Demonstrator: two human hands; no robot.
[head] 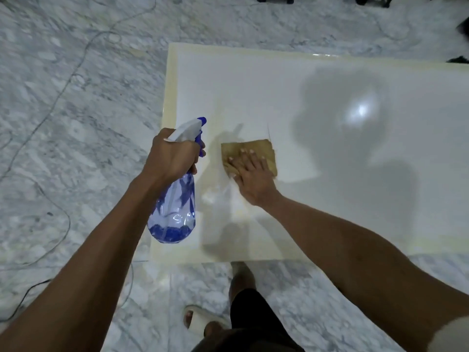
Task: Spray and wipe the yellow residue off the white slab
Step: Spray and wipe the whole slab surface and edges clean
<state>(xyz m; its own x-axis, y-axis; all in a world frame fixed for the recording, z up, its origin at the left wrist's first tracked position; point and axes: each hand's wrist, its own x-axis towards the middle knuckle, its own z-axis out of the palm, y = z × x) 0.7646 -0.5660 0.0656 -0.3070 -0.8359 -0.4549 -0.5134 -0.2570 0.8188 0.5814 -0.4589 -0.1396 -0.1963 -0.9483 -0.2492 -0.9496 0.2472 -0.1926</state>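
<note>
The slab (330, 148) filled the right and centre of the frame, lying on a marble floor (63, 123), with yellow residue (169, 97) banding its left edge and the near edge at lower right. At centre left, the left hand (172, 156) gripped the neck of a spray bottle (175, 212) — fingers curled round it below the white-and-blue head, the clear blue body hanging tilted over the slab's left edge. Just right of it, the right hand (251, 176) pressed a tan cloth (250, 154) flat on the slab, fingers straight and slightly spread. A thin cable (63, 80) crossed the floor at upper left — a slippered foot (203, 322) showed at bottom centre.
</note>
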